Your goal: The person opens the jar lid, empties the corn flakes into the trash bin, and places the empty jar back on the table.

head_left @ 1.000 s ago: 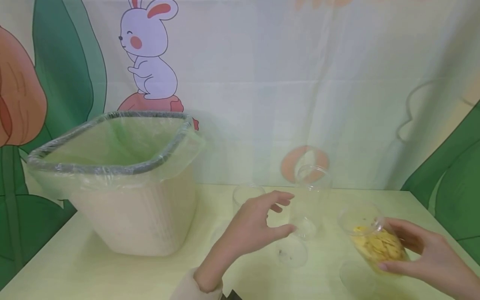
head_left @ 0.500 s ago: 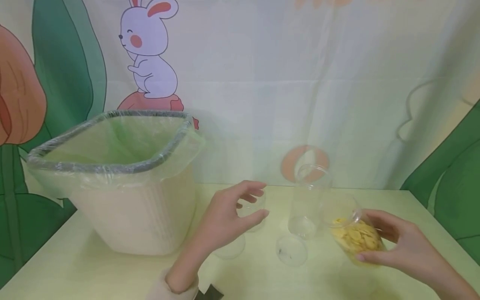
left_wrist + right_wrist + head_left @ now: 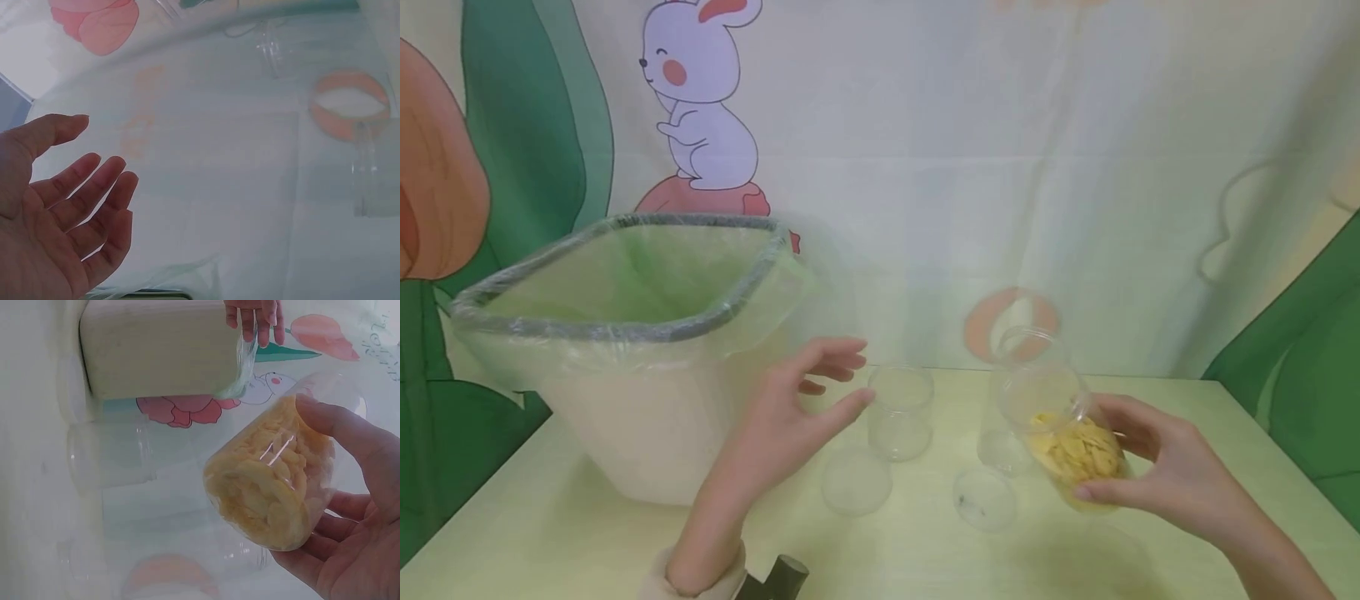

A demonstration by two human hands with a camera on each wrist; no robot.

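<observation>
My right hand (image 3: 1157,475) grips a clear plastic jar (image 3: 1078,454) partly filled with yellow, chip-like flakes. The jar tilts to the left and is held above the table; no lid shows on its mouth. In the right wrist view the jar (image 3: 269,481) shows its filled base, with thumb and fingers round its side. My left hand (image 3: 782,425) hovers in the air in front of the bin's right side, fingers loosely bent and holding nothing. An empty-looking clear jar (image 3: 901,425) stands just right of it. Behind the held jar is a taller clear jar (image 3: 1000,417), partly hidden.
A pale waste bin (image 3: 640,417) with a green-tinted liner and grey rim stands at the left. Two clear round lids lie on the table: one lid (image 3: 856,482) before the small jar, another lid (image 3: 985,500) with dark specks. A printed cloth (image 3: 887,167) hangs behind.
Both hands have moved left. The right hand carries the jar of yellow flakes towards the middle, above the table; the left hand has withdrawn from before the jars towards the bin.
</observation>
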